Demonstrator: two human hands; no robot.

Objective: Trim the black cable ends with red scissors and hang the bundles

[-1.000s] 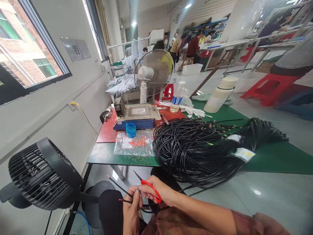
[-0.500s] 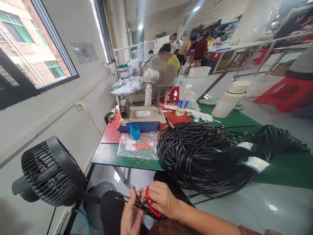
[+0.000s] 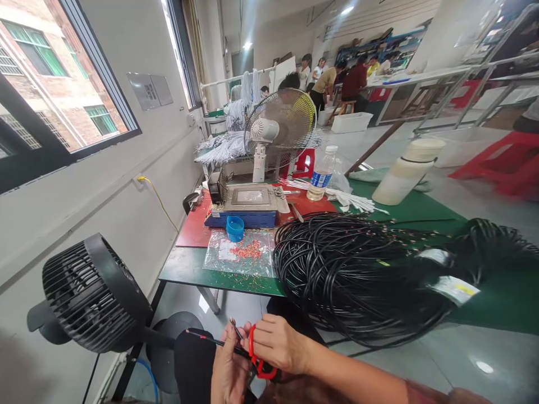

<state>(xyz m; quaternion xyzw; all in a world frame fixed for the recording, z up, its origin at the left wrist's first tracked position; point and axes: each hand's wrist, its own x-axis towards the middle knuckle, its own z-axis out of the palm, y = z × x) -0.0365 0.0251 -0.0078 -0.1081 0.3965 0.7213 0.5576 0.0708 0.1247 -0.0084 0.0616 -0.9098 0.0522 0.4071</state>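
Observation:
At the bottom middle, over my lap, my left hand (image 3: 228, 363) is closed around black cables (image 3: 215, 340). Their stripped ends stick out to the left and upward, with reddish wire showing at one tip. My right hand (image 3: 278, 347) grips scissors (image 3: 266, 375) by their red handles, close against the left hand. The blades are mostly hidden by fingers and cable. On the green table ahead lies a large coiled bundle of black cables (image 3: 320, 269), its many ends showing red and copper tips.
A blue cup (image 3: 234, 229) and red wire scraps (image 3: 248, 250) lie on a plastic bag. Behind them sits a blue-based heating device (image 3: 248, 219). A water bottle (image 3: 320, 178), a cream flask (image 3: 404, 171), a white fan (image 3: 265, 132) and a black fan (image 3: 96, 294) stand around; people work farther back.
The cable ends in my left hand have shifted, with one now reaching farther left. The red handles have turned slightly and their loops show more. The camera view has moved a little left.

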